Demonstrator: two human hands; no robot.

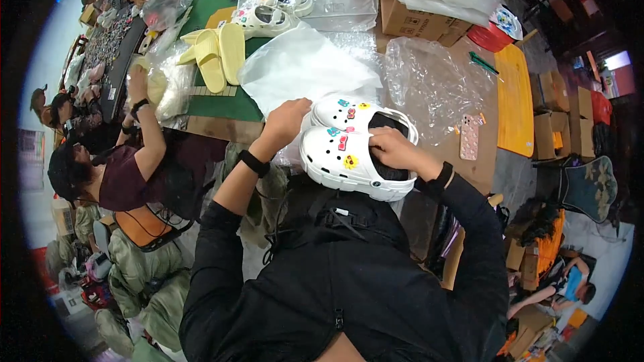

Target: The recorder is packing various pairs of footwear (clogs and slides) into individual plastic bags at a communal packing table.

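Note:
A pair of white clogs [335,151] with colourful charms on the toes sits side by side at the table's near edge. My right hand [397,153] reaches into the opening of the nearer clog and grips it, some fingers hidden inside. At the toe end, my left hand [287,122] is closed with curled fingers beside the clogs. What those fingers hold is hidden. Clear plastic shows under that hand, and a white plastic bag [305,70] lies flat just beyond it.
Yellow slides [231,53] and more white clogs [265,20] lie further back. A cardboard box [419,17] carries stacked plastic bags. Crumpled clear plastic [429,87], a pink phone [469,137] and a yellow stool [513,97] are to the right. A co-worker [127,174] sits at left.

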